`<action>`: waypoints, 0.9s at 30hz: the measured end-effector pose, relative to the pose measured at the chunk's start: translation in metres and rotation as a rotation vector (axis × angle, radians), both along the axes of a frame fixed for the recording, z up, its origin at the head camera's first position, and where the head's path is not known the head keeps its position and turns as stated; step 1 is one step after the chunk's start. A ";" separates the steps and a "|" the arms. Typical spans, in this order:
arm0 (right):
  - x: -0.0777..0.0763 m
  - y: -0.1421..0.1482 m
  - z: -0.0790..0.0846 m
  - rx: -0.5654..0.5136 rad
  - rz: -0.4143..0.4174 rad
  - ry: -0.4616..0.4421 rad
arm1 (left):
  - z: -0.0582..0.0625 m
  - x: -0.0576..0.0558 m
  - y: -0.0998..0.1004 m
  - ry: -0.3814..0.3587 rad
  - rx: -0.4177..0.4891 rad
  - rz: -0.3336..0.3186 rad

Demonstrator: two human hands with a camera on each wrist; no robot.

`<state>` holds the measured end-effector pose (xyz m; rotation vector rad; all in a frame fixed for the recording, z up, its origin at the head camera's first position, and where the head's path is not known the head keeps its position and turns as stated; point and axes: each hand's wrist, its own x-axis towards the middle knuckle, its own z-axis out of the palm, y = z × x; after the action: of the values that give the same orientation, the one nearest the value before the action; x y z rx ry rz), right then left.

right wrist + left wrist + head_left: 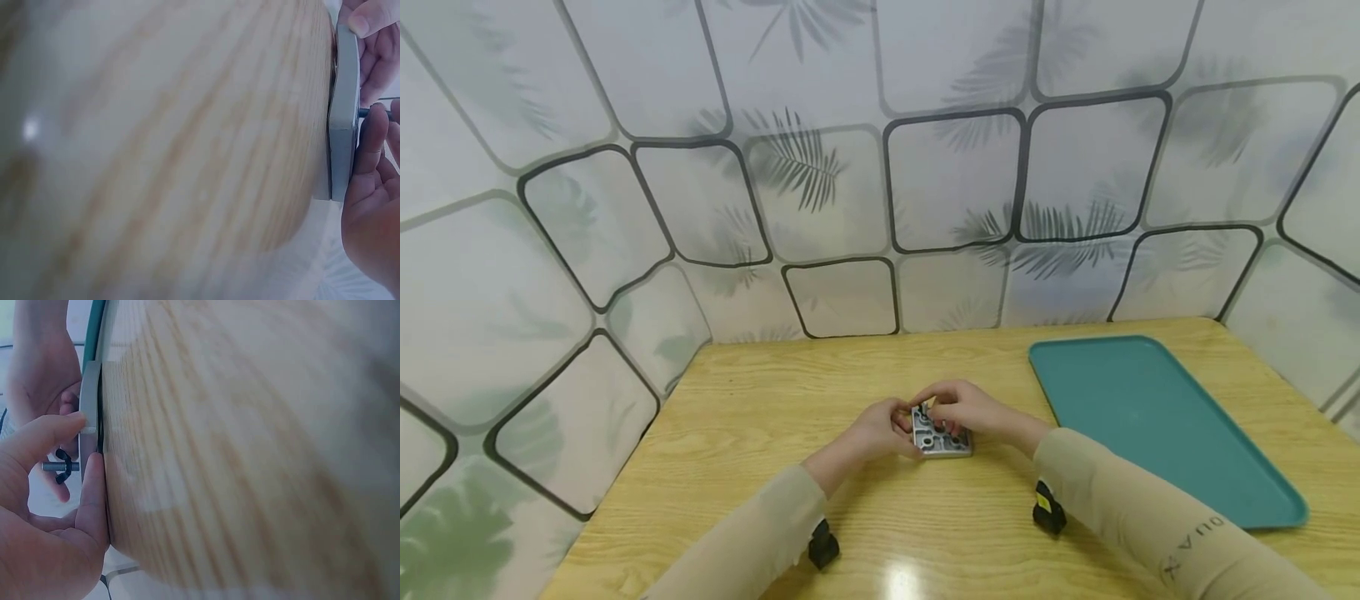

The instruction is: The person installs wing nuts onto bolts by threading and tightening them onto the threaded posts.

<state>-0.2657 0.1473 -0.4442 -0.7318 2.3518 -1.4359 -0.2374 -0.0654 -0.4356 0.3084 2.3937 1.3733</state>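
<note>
A small grey metal block with round recesses in its top lies on the wooden table under both hands. My left hand holds its left edge, the thumb and a finger gripping its side in the left wrist view. A threaded bolt stands up from the block with a black wing nut on it. My right hand reaches over the block from the right, its thumb and fingers curled about the wing nut. Those fingertips partly hide the bolt in the right wrist view.
A teal tray lies on the right side of the wooden table. Behind and to the left hangs a patterned curtain. Black devices are strapped at both wrists.
</note>
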 end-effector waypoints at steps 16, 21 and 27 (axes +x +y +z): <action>0.000 -0.009 -0.005 0.068 -0.149 0.026 | -0.002 0.000 -0.001 -0.018 0.023 0.016; 0.009 -0.022 -0.001 0.198 -0.323 0.088 | -0.002 0.000 0.000 -0.005 0.021 0.009; 0.016 -0.034 0.005 0.351 -0.463 0.146 | -0.003 -0.001 -0.001 0.009 0.017 -0.005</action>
<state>-0.2501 0.1129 -0.4389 -0.2103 2.9168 -1.0923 -0.2379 -0.0659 -0.4387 0.3257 2.3880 1.3939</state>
